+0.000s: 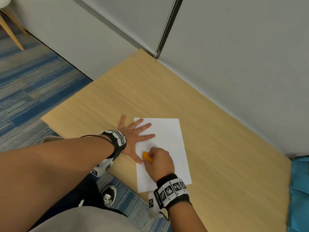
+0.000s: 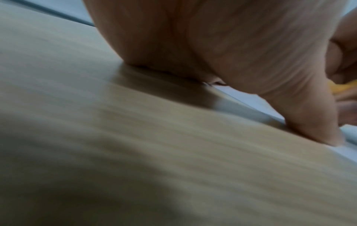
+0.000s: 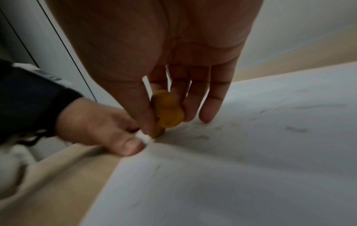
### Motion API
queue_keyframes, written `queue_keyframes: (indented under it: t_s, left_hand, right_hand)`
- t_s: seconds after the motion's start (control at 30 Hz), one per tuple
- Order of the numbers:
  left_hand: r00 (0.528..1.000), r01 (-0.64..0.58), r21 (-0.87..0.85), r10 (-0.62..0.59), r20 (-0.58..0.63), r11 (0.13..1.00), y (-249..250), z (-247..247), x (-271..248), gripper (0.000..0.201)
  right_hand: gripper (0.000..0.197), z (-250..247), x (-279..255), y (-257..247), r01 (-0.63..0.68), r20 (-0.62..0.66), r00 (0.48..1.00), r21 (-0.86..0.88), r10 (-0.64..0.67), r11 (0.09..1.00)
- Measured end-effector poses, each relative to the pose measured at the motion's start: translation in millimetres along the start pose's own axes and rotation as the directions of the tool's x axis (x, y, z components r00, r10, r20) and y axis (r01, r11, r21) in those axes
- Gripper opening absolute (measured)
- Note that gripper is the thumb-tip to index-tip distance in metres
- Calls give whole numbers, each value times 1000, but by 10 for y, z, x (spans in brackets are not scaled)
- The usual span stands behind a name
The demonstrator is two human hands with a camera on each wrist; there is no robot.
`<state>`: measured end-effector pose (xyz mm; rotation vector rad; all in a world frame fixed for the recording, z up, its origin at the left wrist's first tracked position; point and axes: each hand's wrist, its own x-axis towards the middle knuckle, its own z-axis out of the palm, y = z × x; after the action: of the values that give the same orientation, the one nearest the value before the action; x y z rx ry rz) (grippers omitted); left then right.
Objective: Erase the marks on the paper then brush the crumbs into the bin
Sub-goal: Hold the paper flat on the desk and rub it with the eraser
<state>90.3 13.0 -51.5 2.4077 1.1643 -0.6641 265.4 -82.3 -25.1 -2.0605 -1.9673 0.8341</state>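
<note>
Two hands work over a white sheet of paper (image 1: 164,148) that lies flat on a light wooden table (image 1: 217,148), near the table's near edge. The left hand (image 1: 133,136) is spread flat with its fingers straight, pressing down on the paper's left side; the little finger and part of the palm rest on the bare wood, while the thumb lies on the sheet's left edge. In the left wrist view that palm (image 2: 193,45) sits on the tabletop where wood meets paper.

The right hand (image 1: 160,162) pinches an orange eraser (image 1: 147,156) between thumb and forefingers, its lower end touching the paper just beside the left thumb. The right wrist view shows the eraser (image 3: 167,113) tilted, with a small white bit at its tip, and the remaining fingers (image 3: 211,99) hanging loosely extended toward the sheet. Faint grey smudges and thin crumb strands (image 3: 295,130) are scattered on the paper to the right of the eraser.

At the far right edge of the table a blue bin (image 1: 299,190) is partly visible. Both wrists wear black bands with square-patterned markers.
</note>
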Motion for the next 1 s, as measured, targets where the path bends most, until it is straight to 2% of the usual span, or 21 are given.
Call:
queue_keyframes:
  t_s: [0.1,0.13,0.27,0.33,0.43,0.57,0.6,0.73,0.77,0.87,0.9,1.0]
  left_hand:
    - [1000,-2,-2,2,5,1000,-5,11,14,124]
    - [1000,-1,0,1,4,1000,-4,16,13,124]
    - [1000,1,-3,-1,4,1000,2,0,0,124]
    - [1000,-4,-4,4,3,1000,6,-4,12,124]
    - [1000,7,-4,-7,4,1000,-11,12,-5,124]
    - [1000,1,-5,-1,-11,1000,7,16,7,124]
    - [1000,2,-6,-2,-11,1000,9,15,2,124]
    - [1000,9,-7,-9,-5,1000,-4,27,5,124]
    - [1000,7,-7,-7,-12,1000,2,26,11,124]
    - [1000,8,5,-8,-10,1000,17,12,-9,125]
    - [1000,9,5,-9,-9,1000,22,8,-11,125]
    - [1000,8,-7,-8,-3,1000,19,1,-23,124]
  right_hand:
    - [31,-113,108,156,-141,-109,983,58,146,988]
    - [31,-116,124,153,-153,-143,977,54,160,987]
    - [32,40,2,-50,3,-30,1000,-38,-5,999]
    - [34,-32,20,61,-59,-47,997,3,59,998]
    - [34,-126,86,221,-186,-169,966,72,196,980]
    - [31,57,-63,13,-60,-65,996,58,64,996]
    - [31,52,-69,30,-61,-51,997,77,65,995]
    - [32,-55,40,169,-223,-167,952,201,258,954]
    - [31,-38,43,126,-213,-180,952,192,248,958]
    - [33,102,-65,-66,-87,-80,992,69,93,994]
    - [34,83,-73,-54,-85,-61,994,64,89,994]
    - [32,-81,44,150,-233,-141,957,138,252,963]
